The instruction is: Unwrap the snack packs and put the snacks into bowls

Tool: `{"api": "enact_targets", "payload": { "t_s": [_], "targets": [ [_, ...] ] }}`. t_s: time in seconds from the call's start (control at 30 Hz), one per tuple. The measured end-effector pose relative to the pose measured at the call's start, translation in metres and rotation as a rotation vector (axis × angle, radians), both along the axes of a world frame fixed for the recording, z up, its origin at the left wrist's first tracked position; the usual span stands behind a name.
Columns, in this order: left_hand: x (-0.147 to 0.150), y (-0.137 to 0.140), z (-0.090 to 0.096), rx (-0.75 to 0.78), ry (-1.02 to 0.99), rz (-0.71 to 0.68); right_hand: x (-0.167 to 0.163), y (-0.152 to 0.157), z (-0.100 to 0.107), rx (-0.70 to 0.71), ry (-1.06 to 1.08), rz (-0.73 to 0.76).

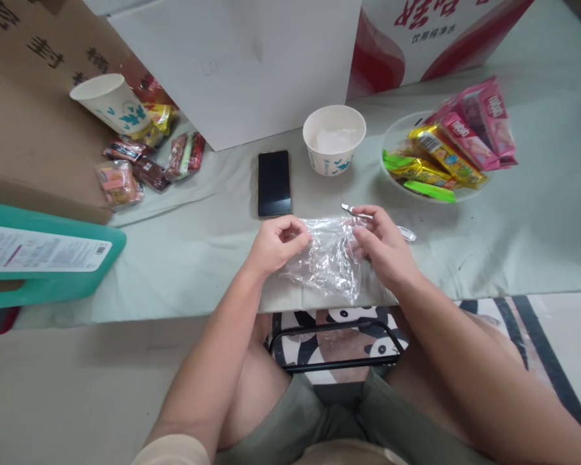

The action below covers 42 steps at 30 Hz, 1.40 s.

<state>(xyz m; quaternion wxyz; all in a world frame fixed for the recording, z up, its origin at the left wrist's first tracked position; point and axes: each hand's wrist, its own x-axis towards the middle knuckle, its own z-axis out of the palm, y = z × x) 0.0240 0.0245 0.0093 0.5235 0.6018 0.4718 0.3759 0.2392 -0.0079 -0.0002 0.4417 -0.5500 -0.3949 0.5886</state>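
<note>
A clear plastic bag (326, 258) lies crinkled near the table's front edge, between my two hands. Its upper left corner is pinched between the thumb and fingers of my left hand (279, 242). My right hand (380, 245) is at the bag's right side, thumb and forefinger curled with a gap between them; the other fingers are partly hidden, and whether they grip the film I cannot make out. Under and behind that hand lies a slim metal tool with a white end (405, 233), its middle covered by my fingers. Past the bag lies a dark phone (274, 184).
A paper bowl (334, 139) with something whitish inside stands behind the bag. At right, a clear bowl (390, 171) holds several wrapped snacks. More packets (150, 173) and a tilted paper cup (111, 103) are at left. A green container (111, 248) and cardboard boxes (242, 58) border the space.
</note>
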Motion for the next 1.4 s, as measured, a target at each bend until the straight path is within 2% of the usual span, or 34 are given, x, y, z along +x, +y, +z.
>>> {"api": "enact_targets", "payload": {
  "t_s": [0.1, 0.2, 0.3, 0.43, 0.5, 0.63, 0.77, 1.0, 1.23, 1.4],
  "targets": [
    [0.002, -0.004, 0.002, -0.027, -0.080, 0.070, 0.000, 0.000, 0.001, 0.029, -0.005, 0.074],
    [0.003, -0.007, 0.001, -0.167, -0.278, 0.110, 0.000, -0.002, 0.003, 0.100, -0.088, 0.141],
    [0.005, -0.008, -0.002, -0.325, -0.395, 0.072, -0.001, -0.004, 0.003, 0.151, -0.097, 0.133],
    [0.008, -0.009, -0.005, -0.439, -0.343, -0.007, -0.004, -0.005, 0.002, 0.152, -0.008, 0.103],
    [0.009, -0.010, -0.004, -0.435, -0.315, 0.017, -0.005, -0.005, 0.004, 0.111, -0.006, 0.127],
    [0.009, -0.011, 0.000, -0.389, -0.212, 0.042, -0.005, -0.005, 0.007, 0.006, -0.148, 0.237],
    [0.008, -0.012, 0.001, -0.373, -0.140, -0.024, -0.003, -0.005, 0.006, -0.002, -0.194, 0.162],
    [0.004, -0.009, 0.000, -0.400, -0.240, -0.039, -0.001, -0.003, 0.003, 0.131, -0.074, 0.014],
    [0.004, -0.006, 0.000, -0.424, -0.388, 0.037, 0.004, -0.002, 0.006, -0.017, 0.005, -0.041],
    [0.000, -0.001, -0.003, -0.351, -0.476, 0.032, 0.010, 0.003, 0.000, 0.000, 0.126, -0.077]
  ]
}}
